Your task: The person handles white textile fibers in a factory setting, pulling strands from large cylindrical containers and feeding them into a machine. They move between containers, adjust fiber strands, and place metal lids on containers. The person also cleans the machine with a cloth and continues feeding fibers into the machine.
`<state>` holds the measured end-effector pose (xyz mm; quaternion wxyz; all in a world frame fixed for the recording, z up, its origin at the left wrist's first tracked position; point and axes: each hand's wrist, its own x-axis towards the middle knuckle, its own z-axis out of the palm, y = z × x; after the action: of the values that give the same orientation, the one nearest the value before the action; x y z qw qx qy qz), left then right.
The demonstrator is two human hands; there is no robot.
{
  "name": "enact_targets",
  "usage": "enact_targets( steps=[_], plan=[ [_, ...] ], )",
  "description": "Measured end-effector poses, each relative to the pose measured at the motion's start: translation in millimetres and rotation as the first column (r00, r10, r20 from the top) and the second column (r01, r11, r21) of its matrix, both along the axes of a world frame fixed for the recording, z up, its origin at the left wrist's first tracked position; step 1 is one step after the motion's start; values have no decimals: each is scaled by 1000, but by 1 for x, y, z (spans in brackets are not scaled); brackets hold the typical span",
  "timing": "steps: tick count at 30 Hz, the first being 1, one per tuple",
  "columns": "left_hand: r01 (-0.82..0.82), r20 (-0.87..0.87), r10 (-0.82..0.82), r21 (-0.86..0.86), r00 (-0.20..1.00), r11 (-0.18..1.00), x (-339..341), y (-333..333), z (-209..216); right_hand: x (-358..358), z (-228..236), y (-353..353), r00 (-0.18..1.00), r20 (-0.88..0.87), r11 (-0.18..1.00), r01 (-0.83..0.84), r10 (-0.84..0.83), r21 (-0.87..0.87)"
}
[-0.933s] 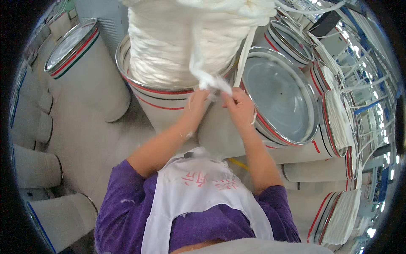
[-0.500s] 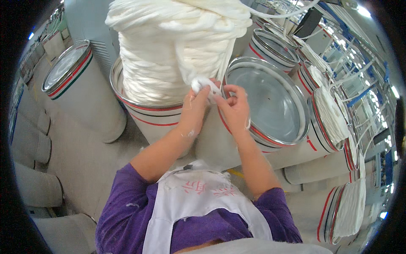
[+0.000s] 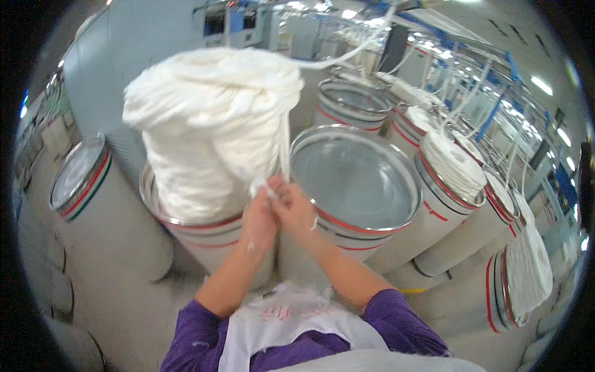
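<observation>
A tall pile of thick white fibre sliver (image 3: 211, 142) rises well above the rim of a can (image 3: 204, 239) in front of me. A bunched end of this sliver (image 3: 258, 185) hangs at the pile's lower right side, pinched between my two hands. My left hand (image 3: 258, 218) is closed round it from below. Against it, my right hand (image 3: 294, 208) is closed on the same sliver, its fingers bent. Motion smears the fingertips, and the hands partly hide the sliver end.
Right of the pile stands a can with a grey, dished top (image 3: 353, 180). Several cans heaped with white sliver (image 3: 452, 164) line the right side. A lidded can (image 3: 80, 173) leans in view at the left. One strand of sliver (image 3: 338, 61) runs up from the pile toward the machinery.
The view has tilted up, showing more of the room behind the pile. My hands have drawn closer together over the sliver end, and its loose loop is now mostly covered.
</observation>
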<state>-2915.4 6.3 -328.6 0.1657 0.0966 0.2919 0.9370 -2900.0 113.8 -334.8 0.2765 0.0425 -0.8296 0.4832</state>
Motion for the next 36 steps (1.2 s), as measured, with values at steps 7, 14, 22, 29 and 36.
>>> enact_targets(
  steps=[7,14,22,29,36],
  plan=[
    [-96,-62,83,-275,995,957,-7,-5,-6,-6,9,15,866,-466,843,104,184,527],
    [-57,9,57,-73,998,996,-1,-6,-4,15,1,-4,983,-38,983,-180,178,-34],
    [-95,-110,77,-172,991,981,-4,-11,-14,2,5,7,910,-344,821,8,230,570],
    [-89,18,91,-54,996,995,1,-15,-13,5,4,-8,953,17,944,-299,304,-139],
    [-414,-353,265,-464,897,783,7,-26,-18,-4,10,-6,933,79,936,-351,350,-2]
  ],
)
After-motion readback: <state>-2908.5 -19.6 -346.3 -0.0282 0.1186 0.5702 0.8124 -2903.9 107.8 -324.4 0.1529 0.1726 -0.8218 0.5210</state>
